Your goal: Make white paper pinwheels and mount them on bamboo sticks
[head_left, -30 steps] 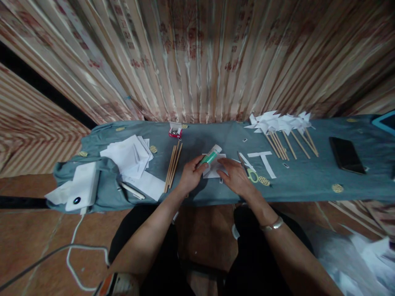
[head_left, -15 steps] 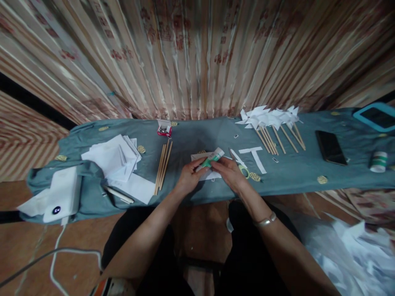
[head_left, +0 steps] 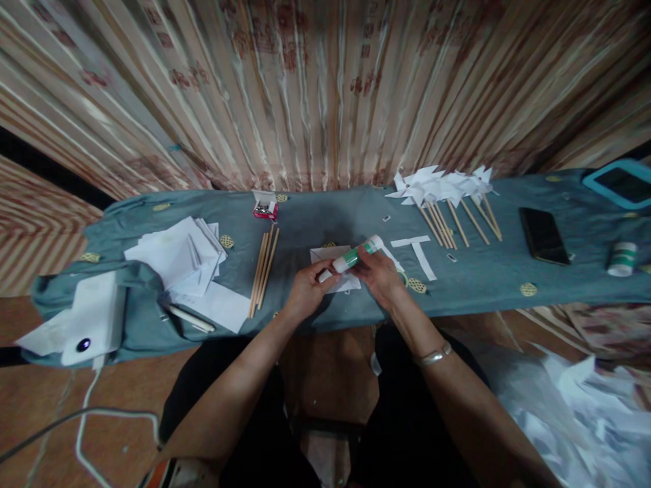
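A green and white glue stick (head_left: 354,256) is tilted above the middle of the cloth-covered table, its upper end pointing right. My right hand (head_left: 379,276) grips it around the body. My left hand (head_left: 309,290) is closed at its lower end, around a small white piece (head_left: 324,276) that looks like its cap. Beneath both hands lies a folded white paper square (head_left: 328,253), partly covered by them. Beside my right hand, scissors with pale green handles (head_left: 403,278) are mostly hidden. White paper strips (head_left: 421,259) lie farther right.
Several wooden sticks (head_left: 263,271) and an open red box of small metal pieces (head_left: 265,205) are left of centre. Stacked white papers (head_left: 175,254) and a white device (head_left: 94,315) lie farther left. Paper pinwheels (head_left: 440,186), a black phone (head_left: 543,234) and a green-white roll (head_left: 621,259) stand right.
The glue stick has come up and moved slightly right in my right hand. More of its body shows, and my left hand has slid to its lower end. The whole view has shifted slightly.
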The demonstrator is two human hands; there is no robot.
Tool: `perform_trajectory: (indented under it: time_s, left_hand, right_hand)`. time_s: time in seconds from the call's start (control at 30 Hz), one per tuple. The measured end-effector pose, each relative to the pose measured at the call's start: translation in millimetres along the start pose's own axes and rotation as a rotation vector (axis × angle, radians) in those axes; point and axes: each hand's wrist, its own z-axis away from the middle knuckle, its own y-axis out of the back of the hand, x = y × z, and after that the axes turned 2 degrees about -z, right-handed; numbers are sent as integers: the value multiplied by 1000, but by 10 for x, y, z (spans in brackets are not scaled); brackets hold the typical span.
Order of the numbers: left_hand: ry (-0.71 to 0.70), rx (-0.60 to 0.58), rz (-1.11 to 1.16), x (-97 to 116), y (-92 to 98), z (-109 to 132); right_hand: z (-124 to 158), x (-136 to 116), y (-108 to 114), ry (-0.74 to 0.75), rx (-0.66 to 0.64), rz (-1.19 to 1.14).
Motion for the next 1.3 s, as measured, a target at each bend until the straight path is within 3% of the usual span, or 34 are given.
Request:
perform_trajectory:
  time_s: [0.27,0.37,0.53,0.7,0.8,1.03,1.3]
  left_hand:
    - [-76,64,-77,23,38,56]
    - [-154,58,-271,57,117,79]
    - [-404,-16,-756,53,219,127]
    - [-496,-108,-1056,46,174,179]
    - [-481,-120,-1109,61,136,199]
    - [-427,-159,-1140,152,118,225]
    - [-439,-150,-1109,113,111,219]
  right_hand:
    - [-6,-15,-10,-71,73,-19]
    - [-12,7,-31,-54,89,22]
    - [-27,-1,-35,-69,122,42]
    - [-22,-21,35,-51,19,74]
    - [-20,-19,72,19,7,119]
    - [-28,9,40,395,-40,469]
    - [13,97,-10,474,-82,888]
